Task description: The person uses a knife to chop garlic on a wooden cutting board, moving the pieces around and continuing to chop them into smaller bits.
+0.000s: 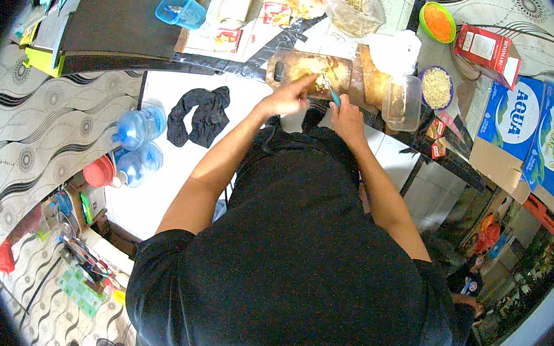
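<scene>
My right hand (pixel 348 119) grips the teal handle of a knife (pixel 335 97), its blade pointing away from me over a wooden cutting board (pixel 288 60). Finely chopped pale yellow food (pixel 322 81) lies on the board around the blade. My left hand (pixel 284 98) reaches in from the left with its index finger stretched out to the chopped food beside the blade. Nothing shows in that hand. Whether the fingertip touches the blade or only the food, I cannot tell.
Right of the board stand a clear plastic container (pixel 402 104), a purple bowl of pale shreds (pixel 436 88) and a green bowl of orange shreds (pixel 437 22). Behind it sits a filled plastic bag (pixel 355 10). A blue plastic tub (pixel 180 9) is at left; water jugs (pixel 140 127) lie below.
</scene>
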A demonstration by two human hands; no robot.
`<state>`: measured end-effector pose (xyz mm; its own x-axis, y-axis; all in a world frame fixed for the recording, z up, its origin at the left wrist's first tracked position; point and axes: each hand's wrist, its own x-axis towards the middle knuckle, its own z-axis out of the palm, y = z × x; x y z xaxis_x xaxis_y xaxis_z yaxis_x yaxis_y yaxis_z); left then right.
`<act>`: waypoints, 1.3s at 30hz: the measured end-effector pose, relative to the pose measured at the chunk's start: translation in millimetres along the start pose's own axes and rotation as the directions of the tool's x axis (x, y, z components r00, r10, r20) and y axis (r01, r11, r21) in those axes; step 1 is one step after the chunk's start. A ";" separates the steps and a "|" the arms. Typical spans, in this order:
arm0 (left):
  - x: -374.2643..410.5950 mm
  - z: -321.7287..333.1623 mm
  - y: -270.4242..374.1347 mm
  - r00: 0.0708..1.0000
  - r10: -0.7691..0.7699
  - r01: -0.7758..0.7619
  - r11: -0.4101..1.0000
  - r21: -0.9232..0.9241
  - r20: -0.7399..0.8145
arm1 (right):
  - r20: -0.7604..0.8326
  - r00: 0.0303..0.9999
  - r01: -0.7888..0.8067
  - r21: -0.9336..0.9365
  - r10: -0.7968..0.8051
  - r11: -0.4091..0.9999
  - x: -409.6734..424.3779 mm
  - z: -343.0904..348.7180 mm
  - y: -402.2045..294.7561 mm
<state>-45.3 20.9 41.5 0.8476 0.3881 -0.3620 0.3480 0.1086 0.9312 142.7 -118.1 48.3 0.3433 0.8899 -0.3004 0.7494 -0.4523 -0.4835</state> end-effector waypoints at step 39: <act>18.6 5.6 0.0 0.988 0.113 0.116 -0.072 -0.991 0.107 | 0.034 0.999 -0.020 0.350 0.009 0.937 -3.0 21.8 13.8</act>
<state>-27.2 22.9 34.5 0.9195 0.2977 -0.2565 -0.3240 0.9437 -0.0662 139.7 -128.3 24.6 0.3303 0.8832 -0.3329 0.4967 -0.4625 -0.7344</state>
